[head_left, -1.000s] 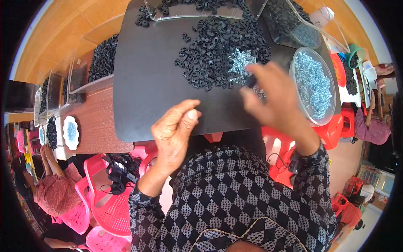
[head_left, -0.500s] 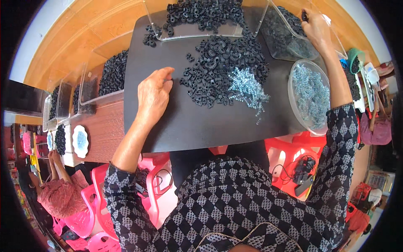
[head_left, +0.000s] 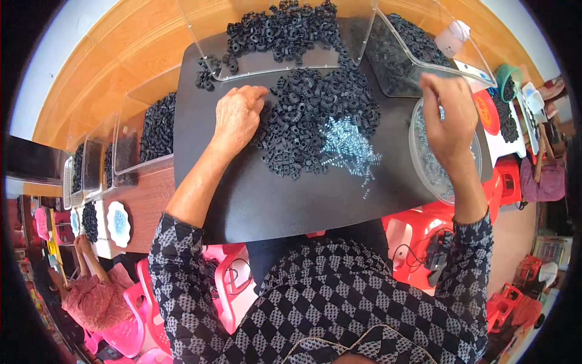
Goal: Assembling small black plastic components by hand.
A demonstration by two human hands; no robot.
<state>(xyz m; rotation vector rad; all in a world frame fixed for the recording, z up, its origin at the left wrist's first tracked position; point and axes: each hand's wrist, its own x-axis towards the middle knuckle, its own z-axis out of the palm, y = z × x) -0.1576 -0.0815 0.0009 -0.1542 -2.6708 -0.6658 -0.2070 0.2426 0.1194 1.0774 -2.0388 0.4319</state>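
Observation:
A pile of small black plastic parts (head_left: 291, 127) lies on the dark table, with a heap of small silvery-blue coil springs (head_left: 348, 145) at its near right side. At the pile's left edge is my left hand (head_left: 237, 118), its fingers bent and close together by the nearest black parts. Whatever the fingertips hold is hidden. My right hand (head_left: 450, 118) is above a clear round bowl of springs (head_left: 418, 161) and hides part of it. Its thumb stands apart from the fingers, and nothing shows in it, though it is slightly blurred.
A clear bin (head_left: 291, 71) of black parts stands at the table's far edge, another clear bin (head_left: 403, 85) at the far right. More bins (head_left: 145, 159) and a white dish (head_left: 119, 224) of springs are on the left. A co-worker (head_left: 97, 291) sits there; red chairs (head_left: 418, 233) stand below.
My right hand has come back from the far right bin to above the bowl; the dark part it held no longer shows. My left hand has moved right, up to the black pile. The view has shifted.

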